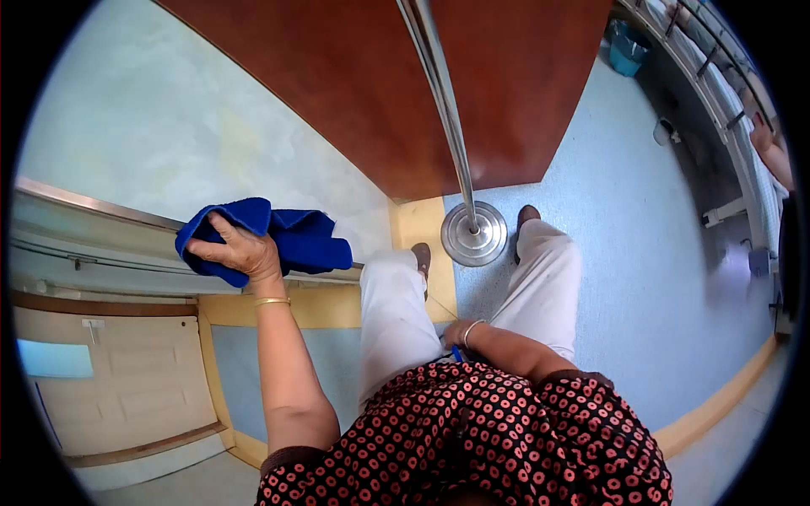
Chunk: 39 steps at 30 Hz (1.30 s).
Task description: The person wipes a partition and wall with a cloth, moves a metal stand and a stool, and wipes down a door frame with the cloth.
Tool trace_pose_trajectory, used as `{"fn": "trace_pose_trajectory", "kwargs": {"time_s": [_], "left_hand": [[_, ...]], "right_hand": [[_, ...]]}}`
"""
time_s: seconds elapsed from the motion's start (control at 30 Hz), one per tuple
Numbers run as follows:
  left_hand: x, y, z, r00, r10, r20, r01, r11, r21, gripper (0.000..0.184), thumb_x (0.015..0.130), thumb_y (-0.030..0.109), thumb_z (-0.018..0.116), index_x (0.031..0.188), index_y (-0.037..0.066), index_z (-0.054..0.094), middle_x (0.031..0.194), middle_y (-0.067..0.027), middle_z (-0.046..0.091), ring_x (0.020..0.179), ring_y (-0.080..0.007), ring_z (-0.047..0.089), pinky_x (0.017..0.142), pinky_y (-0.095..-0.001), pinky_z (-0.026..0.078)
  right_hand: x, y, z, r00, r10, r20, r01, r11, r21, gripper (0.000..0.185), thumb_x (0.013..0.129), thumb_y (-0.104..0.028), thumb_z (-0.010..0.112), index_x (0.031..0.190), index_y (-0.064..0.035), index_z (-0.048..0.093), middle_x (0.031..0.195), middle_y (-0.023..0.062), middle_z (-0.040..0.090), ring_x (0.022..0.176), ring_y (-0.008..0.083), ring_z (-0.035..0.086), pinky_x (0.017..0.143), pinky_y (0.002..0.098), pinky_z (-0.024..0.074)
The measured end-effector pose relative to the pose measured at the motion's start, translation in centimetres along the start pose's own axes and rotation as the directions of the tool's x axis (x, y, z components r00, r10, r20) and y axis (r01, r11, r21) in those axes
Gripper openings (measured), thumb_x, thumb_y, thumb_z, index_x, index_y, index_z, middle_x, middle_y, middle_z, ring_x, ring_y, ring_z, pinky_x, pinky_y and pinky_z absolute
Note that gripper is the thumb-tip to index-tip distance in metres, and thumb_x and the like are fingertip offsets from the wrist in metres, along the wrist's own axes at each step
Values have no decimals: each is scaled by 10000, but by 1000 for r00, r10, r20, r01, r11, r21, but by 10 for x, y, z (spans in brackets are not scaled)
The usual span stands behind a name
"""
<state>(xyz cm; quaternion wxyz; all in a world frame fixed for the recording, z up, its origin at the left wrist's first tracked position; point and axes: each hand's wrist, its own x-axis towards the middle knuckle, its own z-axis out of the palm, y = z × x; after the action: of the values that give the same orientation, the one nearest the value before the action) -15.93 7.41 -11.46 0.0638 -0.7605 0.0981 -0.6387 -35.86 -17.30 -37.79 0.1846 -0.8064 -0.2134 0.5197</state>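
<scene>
A dark blue cloth (308,244) is bunched in my left hand (240,249), with the fingers and thumb curled over it. The cloth lies against a metal-edged rail (101,202) along the wall on the left, and part of it hangs out to the right. My right hand (457,332) is low in front of my body, between my legs, and its fingers look curled. Just below it shows a small bit of something blue (456,353). What the right hand holds, if anything, is hidden.
Ahead stands a metal pole (451,126) on a round base (473,234), close to my feet. Behind it is a reddish-brown panel (363,93). At right are a bed frame (717,101), a teal bin (628,51) and another person's arm (769,152). A beige door (118,371) is at left.
</scene>
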Motion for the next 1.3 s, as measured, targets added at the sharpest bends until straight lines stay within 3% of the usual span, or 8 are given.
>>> {"fn": "trace_pose_trajectory", "kwargs": {"time_s": [0.37, 0.6, 0.7, 0.73, 0.8, 0.9, 1.07, 1.3], "left_hand": [[6, 4, -6, 999, 18, 30, -22, 993, 116, 326, 772, -72, 451, 1064, -15, 587, 1353, -407, 115, 1178, -533, 314, 969, -450, 340], [28, 25, -30, 935, 124, 334, -249, 897, 366, 462, 742, -78, 455, 1119, 137, 616, 1346, -216, 364, 1141, -463, 373, 960, -544, 308], [27, 32, -29, 615, 442, 653, -519, 850, -87, 461, 763, -106, 453, 1131, 123, 610, 1237, -183, 511, 1091, -374, 486, 986, -417, 333], [30, 42, -24, 446, 419, 791, -552, 824, -125, 389, 812, -40, 492, 1181, 65, 557, 1233, -183, 514, 1139, -367, 463, 1003, -416, 324], [18, 54, 2, 525, 217, 823, -207, 970, -124, 294, 877, 63, 485, 1162, 22, 544, 1208, -176, 530, 1106, -339, 489, 960, -394, 364], [32, 77, 19, 108, 277, 955, -440, 874, -204, 287, 891, 209, 510, 1075, -6, 560, 1033, -201, 583, 953, -360, 528, 842, -414, 410], [52, 124, 26, -27, 76, 997, 129, 989, -72, 245, 902, 179, 495, 1060, -2, 543, 1035, -187, 580, 990, -349, 535, 861, -401, 406], [71, 137, 27, -132, 5, 991, 137, 991, 13, 284, 906, 234, 495, 1082, 16, 538, 1032, -179, 581, 1005, -342, 531, 874, -398, 403]], "right_hand": [[18, 1, 54, 965, -163, 205, 139, 982, 125, 381, 753, -350, 588, 1049, -120, 655, 1108, 125, 614, 1004, 288, 591, 844, 387, 457], [6, 0, 54, 944, -241, 225, 186, 953, 240, 375, 745, -340, 594, 1046, -126, 657, 1113, 117, 613, 1014, 281, 588, 852, 387, 456], [4, -1, 51, 920, -303, 250, 217, 922, 320, 373, 741, -335, 596, 1045, -128, 658, 1116, 114, 613, 1017, 278, 587, 855, 387, 455], [3, -1, 49, 912, -319, 257, 222, 912, 345, 372, 740, -334, 597, 1045, -128, 658, 1116, 113, 612, 1019, 277, 587, 856, 386, 455], [0, 2, 43, 894, -361, 265, 235, 882, 408, 371, 738, -331, 599, 1044, -130, 659, 1118, 111, 612, 1021, 275, 586, 859, 386, 455], [-10, 17, 28, 873, -401, 277, 235, 844, 481, 369, 734, -326, 601, 1043, -132, 660, 1120, 107, 612, 1025, 272, 585, 862, 386, 454], [-23, 44, 2, 869, -419, 264, 219, 803, 554, 366, 728, -318, 606, 1041, -136, 661, 1124, 102, 611, 1032, 267, 584, 868, 386, 453], [-43, 84, -33, 923, -339, 182, 200, 827, 526, 362, 770, -357, 575, 1024, -114, 663, 1089, 115, 622, 1004, 283, 590, 834, 397, 460]]}}
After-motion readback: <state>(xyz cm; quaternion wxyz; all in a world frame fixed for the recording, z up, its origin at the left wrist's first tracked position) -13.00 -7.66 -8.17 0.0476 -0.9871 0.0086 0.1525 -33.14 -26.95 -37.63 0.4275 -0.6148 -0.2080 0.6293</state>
